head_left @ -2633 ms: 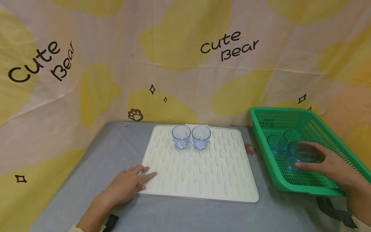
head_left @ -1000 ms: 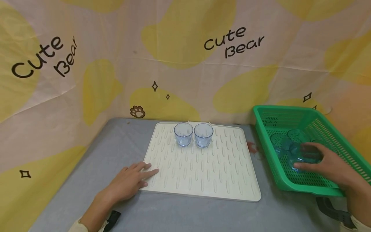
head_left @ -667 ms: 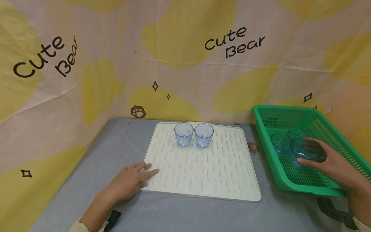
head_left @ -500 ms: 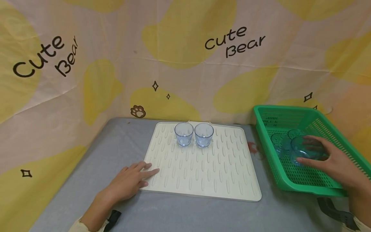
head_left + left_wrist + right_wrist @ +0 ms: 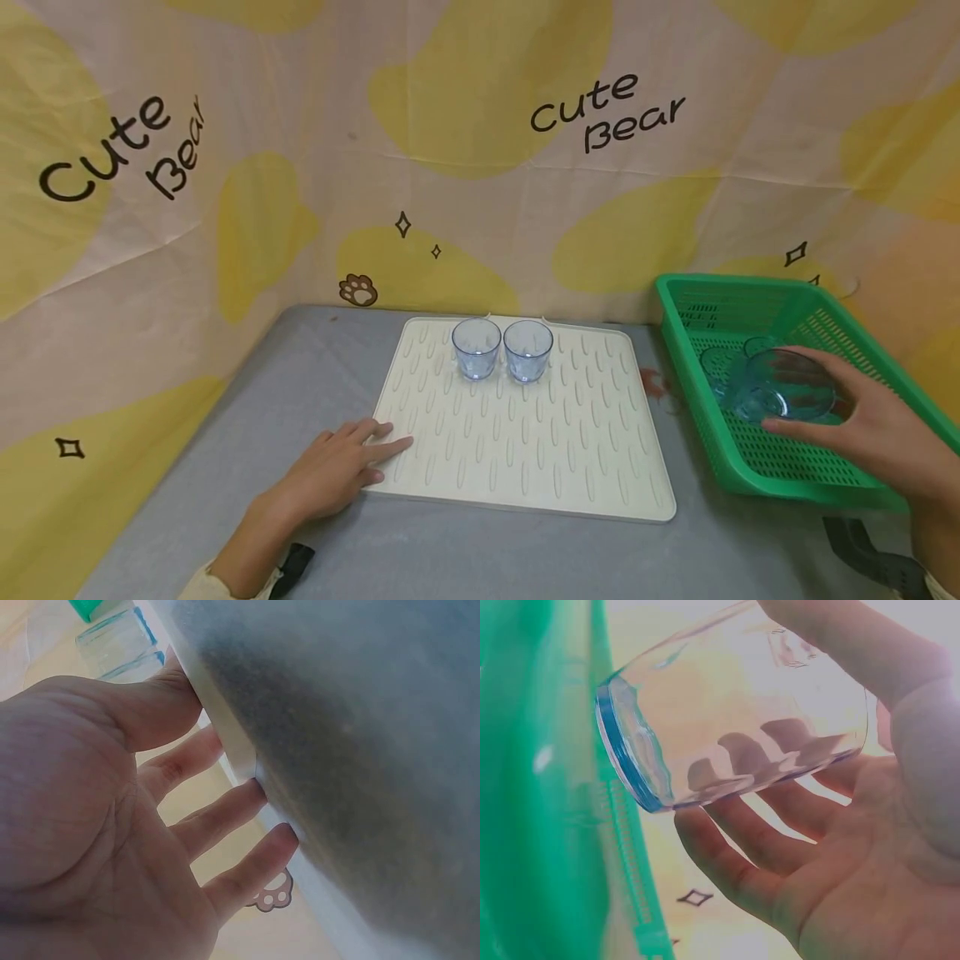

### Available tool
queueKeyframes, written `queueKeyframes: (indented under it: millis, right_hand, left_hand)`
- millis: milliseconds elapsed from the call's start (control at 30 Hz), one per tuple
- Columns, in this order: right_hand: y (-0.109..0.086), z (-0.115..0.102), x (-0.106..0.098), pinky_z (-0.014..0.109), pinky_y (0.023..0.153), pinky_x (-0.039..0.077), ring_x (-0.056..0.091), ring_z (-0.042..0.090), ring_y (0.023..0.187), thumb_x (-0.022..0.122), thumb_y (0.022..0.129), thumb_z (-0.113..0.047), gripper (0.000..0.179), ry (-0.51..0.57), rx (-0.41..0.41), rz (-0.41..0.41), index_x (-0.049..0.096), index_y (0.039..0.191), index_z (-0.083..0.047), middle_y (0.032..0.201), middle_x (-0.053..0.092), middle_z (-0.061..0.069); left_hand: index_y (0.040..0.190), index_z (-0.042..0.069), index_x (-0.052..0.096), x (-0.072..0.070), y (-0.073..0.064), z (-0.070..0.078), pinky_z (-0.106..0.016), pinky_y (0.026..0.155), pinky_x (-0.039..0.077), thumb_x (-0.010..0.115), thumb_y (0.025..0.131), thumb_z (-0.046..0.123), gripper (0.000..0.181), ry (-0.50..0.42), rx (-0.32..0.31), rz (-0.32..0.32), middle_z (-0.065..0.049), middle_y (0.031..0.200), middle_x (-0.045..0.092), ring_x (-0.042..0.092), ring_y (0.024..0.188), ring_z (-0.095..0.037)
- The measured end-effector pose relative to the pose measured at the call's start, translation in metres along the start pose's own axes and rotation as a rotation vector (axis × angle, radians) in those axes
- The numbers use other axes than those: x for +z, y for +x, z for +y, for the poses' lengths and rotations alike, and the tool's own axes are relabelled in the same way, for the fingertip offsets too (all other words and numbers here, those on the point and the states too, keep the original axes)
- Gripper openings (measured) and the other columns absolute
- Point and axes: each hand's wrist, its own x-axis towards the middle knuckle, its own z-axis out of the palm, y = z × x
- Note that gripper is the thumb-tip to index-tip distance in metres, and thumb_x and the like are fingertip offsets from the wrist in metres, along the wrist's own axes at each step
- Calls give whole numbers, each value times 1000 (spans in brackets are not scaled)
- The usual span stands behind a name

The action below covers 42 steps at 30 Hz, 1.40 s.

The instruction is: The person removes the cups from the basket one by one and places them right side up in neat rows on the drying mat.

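My right hand (image 5: 873,417) grips a clear bluish drinking glass (image 5: 793,387) over the green basket (image 5: 757,483). In the right wrist view the glass (image 5: 727,727) lies tilted between the thumb and the fingers (image 5: 757,840), its thick blue base toward the basket wall. My left hand (image 5: 333,471) rests at the left edge of the white draining mat (image 5: 525,450), fingers spread; the left wrist view shows the fingertips (image 5: 259,851) along its rim. Two like glasses, a left one (image 5: 476,350) and a right one (image 5: 528,352), stand upright side by side at the mat's back.
More glasses (image 5: 716,367) sit inside the basket, partly behind the held one. A grey cloth (image 5: 292,375) covers the table. Directly behind the mat and basket hangs a patterned curtain (image 5: 457,200) with yellow patches.
My right hand has taken hold of a glass in the basket, raised it and tipped it. The left hand stays at the mat's edge.
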Motion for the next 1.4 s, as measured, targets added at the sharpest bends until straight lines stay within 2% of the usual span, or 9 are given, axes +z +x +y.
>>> queueKeyframes:
  millis: [167,267,500,667,900,1167,1400]
  right_hand:
    - [-1,-10,1,11,70,47,56,-12,93,83,82,-17,83,-19,26,-8,38,151,-24,122,49,-25]
    - [-1,-18,3,11,70,48,58,-8,93,84,81,-15,82,0,13,-5,41,150,-22,121,52,-20]
    - [2,-35,15,17,69,51,58,-7,92,84,80,-12,80,39,29,1,42,148,-23,121,52,-19]
    - [4,-43,25,22,68,53,58,-5,93,84,80,-13,81,62,30,-26,41,148,-23,121,52,-15]
    - [7,-54,37,25,69,54,59,-1,95,84,80,-17,81,83,27,-64,42,149,-25,124,54,-3]
    - [13,-66,52,26,70,54,62,5,96,83,82,-21,80,120,39,-100,40,149,-20,131,53,10]
    - [21,-73,62,27,69,54,62,15,98,83,83,-28,82,119,70,-93,37,151,-20,137,50,13]
  left_hand:
    - [143,35,54,-1,-1,1,-59,102,39,70,92,22,55,-2,3,5,-6,146,52,49,133,-34]
    - [143,34,55,-2,-1,1,-59,101,39,69,92,22,54,0,11,13,-6,146,53,49,133,-34]
    - [143,34,54,0,-1,1,-60,101,39,69,93,22,54,2,13,-4,-6,147,52,49,134,-35]
    - [143,33,54,0,0,2,-60,102,39,69,92,21,54,-1,12,-7,-6,147,52,48,134,-35]
    - [143,34,54,-2,-1,2,-60,101,40,69,92,22,55,9,17,5,-6,145,53,50,132,-34]
    - [143,35,54,-2,-3,1,-58,99,40,69,92,21,55,17,18,6,-5,146,52,49,133,-34]
    - [143,35,54,-2,-2,2,-59,100,40,69,92,22,54,8,17,4,-5,146,52,48,134,-34]
